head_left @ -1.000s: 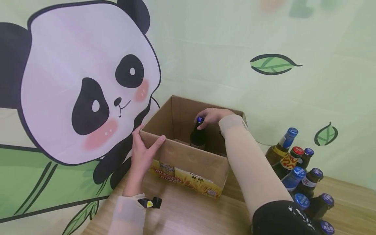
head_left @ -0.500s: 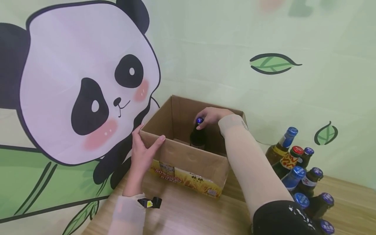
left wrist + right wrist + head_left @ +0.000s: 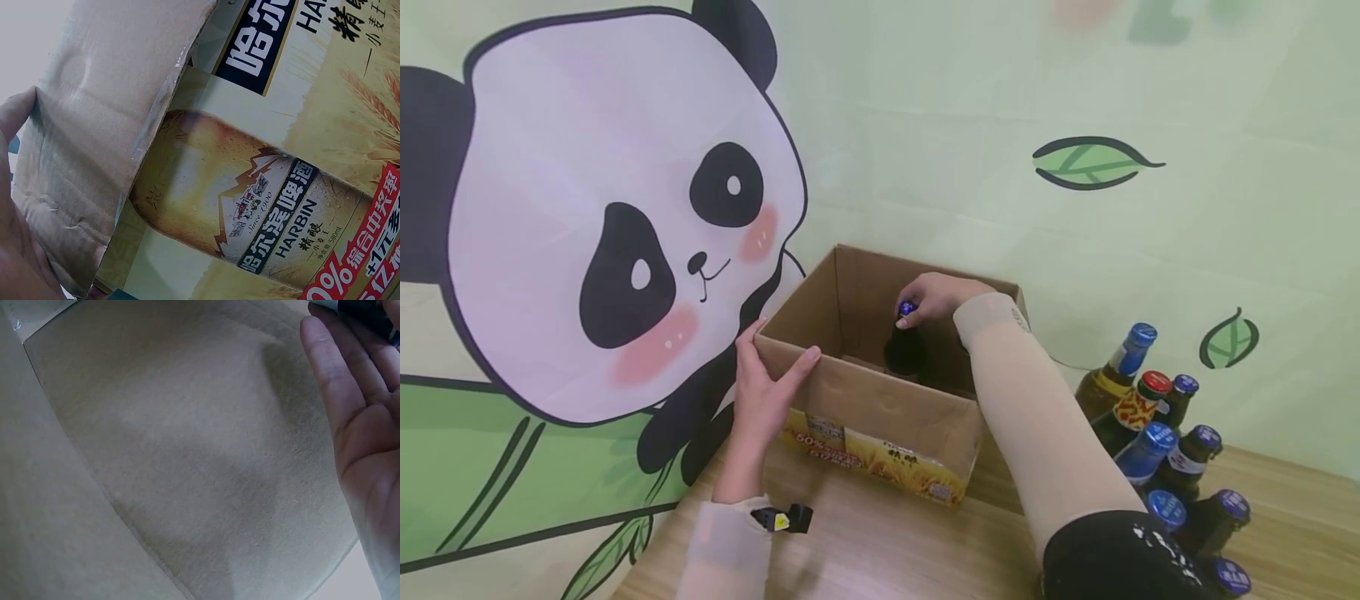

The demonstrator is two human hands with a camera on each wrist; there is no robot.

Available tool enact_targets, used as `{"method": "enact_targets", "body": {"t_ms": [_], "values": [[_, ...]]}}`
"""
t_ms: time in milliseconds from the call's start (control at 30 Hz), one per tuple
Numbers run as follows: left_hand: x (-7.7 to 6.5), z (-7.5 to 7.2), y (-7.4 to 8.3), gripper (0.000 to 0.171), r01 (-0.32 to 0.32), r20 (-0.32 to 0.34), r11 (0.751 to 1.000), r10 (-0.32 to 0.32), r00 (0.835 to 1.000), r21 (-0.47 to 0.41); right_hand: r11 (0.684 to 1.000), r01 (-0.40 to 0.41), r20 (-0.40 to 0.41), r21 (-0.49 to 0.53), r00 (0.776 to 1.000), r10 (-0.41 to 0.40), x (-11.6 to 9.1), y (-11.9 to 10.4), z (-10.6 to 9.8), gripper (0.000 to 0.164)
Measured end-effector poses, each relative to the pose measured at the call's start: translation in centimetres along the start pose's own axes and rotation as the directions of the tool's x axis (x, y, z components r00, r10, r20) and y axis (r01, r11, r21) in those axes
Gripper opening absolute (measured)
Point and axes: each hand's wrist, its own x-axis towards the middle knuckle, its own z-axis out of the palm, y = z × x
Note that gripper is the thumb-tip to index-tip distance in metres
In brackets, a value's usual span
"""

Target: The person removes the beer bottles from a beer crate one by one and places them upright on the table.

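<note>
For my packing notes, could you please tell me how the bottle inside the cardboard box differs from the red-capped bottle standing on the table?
The boxed bottle has a blue cap; the red-capped bottle has a red one. The boxed bottle stands inside the cardboard box, its top gripped by the right hand; the red-capped bottle stands untouched on the table among other bottles. The boxed bottle's neck looks plain dark; the red-capped one's carries a red and yellow wrap. Both are dark glass and upright.
</note>
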Motion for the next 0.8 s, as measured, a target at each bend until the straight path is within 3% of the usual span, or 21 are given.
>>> {"method": "enact_targets", "body": {"t_ms": [367,600,700,800], "values": [[-0.4,0.2,-0.1,0.095,0.019,0.013,1.0,-0.019,1.0,0.0,1.0,0.017,-0.007,0.007,1.0,-0.016,-0.4,0.0,0.5,0.028],[-0.6,0.3,-0.4,0.095,0.032,0.031,0.999,-0.032,0.999,-0.004,0.999,0.001,-0.061,0.041,0.998,0.002,-0.9,-1.5,0.4,0.027],[-0.7,0.4,-0.5,0.095,0.05,0.044,0.999,-0.05,0.998,-0.002,0.999,0.025,-0.091,0.033,0.996,-0.022,-1.4,-2.8,-0.4,0.027],[-0.4,0.4,-0.4,0.095,0.047,0.037,0.999,-0.047,0.998,0.0,0.997,0.075,-0.185,0.015,0.98,-0.071,-2.0,-4.2,-2.3,0.027]]}}
